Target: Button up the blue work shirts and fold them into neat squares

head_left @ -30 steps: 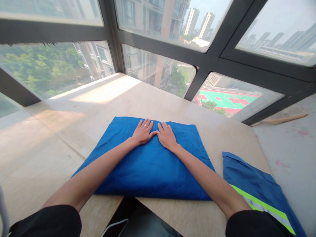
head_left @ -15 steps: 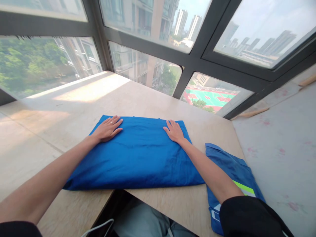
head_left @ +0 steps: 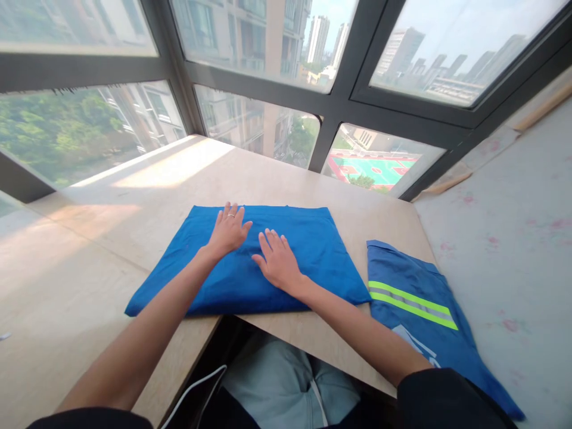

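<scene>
A folded piece of blue cloth lies flat in front of me, its near edge reaching the edge of the table. My left hand, with a ring on one finger, is over the upper left-centre part of it, palm down and fingers out. Close by on its right, my right hand is stretched flat over the cloth's middle, thumb spread. Neither hand grips the fabric. To the right lies a folded blue garment with a yellow-green and grey reflective stripe and white print, partly under my right forearm.
The pale table runs back to dark window frames. A flowered wall bounds the right side. Below the table's front edge a white cable hangs beside my grey trousers.
Both hands have moved inward from the cloth's upper corners towards its middle, the right one also nearer to me. The view has shifted slightly, showing more of the striped garment.
</scene>
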Motion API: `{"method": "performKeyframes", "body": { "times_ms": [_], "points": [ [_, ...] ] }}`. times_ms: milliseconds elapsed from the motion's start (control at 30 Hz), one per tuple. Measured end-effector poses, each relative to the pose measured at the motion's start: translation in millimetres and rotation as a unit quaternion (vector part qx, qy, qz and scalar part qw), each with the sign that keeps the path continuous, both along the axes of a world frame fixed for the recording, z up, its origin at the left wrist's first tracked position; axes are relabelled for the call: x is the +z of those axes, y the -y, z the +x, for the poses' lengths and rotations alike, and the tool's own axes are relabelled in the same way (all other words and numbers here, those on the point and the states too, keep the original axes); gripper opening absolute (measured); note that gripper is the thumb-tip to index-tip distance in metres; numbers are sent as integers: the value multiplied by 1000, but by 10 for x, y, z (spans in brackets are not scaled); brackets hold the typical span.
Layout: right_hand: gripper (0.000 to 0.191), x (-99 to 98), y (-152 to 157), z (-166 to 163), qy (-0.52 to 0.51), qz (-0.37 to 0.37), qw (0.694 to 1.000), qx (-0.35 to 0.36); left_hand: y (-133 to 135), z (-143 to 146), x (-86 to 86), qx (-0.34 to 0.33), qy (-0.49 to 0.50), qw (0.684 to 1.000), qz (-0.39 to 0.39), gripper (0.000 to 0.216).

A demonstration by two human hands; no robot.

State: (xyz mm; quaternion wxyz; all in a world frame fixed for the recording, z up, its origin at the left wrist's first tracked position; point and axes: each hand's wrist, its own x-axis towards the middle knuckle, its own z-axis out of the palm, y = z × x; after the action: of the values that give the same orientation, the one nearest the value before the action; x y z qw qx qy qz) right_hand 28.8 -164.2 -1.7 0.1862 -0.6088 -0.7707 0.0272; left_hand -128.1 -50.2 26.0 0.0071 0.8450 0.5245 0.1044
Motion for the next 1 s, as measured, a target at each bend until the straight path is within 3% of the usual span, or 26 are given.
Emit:
{"method": "performKeyframes", "body": {
  "times_ms": [133, 333, 467, 567, 767, 1000],
  "points": [
    [64, -74, 394, -195, 5, -51, 999, 3, 455, 331, -80, -28, 34, 999, -17, 61],
    [62, -228, 515, -4, 32, -44, 998, 10, 961, 167, -455, -19, 29, 999, 19, 60],
    [64, -264, 529, 71, 56, -31, 998, 24, 1153, -165, -643, -50, 35, 998, 22, 62],
    [64, -272, 604, 182, 73, -30, 996, 34, 1236, -539, -689, -70, 30, 997, 23, 65],
    [61, -343, 811, 646, 98, -40, 993, 58, 1233, -1301, -606, -60, 14, 998, -9, 65],
    [67, -411, 1002, 1242, 111, -67, 991, -4, 1090, -1823, -518, -51, 6, 997, -61, 62]
  ]
}}
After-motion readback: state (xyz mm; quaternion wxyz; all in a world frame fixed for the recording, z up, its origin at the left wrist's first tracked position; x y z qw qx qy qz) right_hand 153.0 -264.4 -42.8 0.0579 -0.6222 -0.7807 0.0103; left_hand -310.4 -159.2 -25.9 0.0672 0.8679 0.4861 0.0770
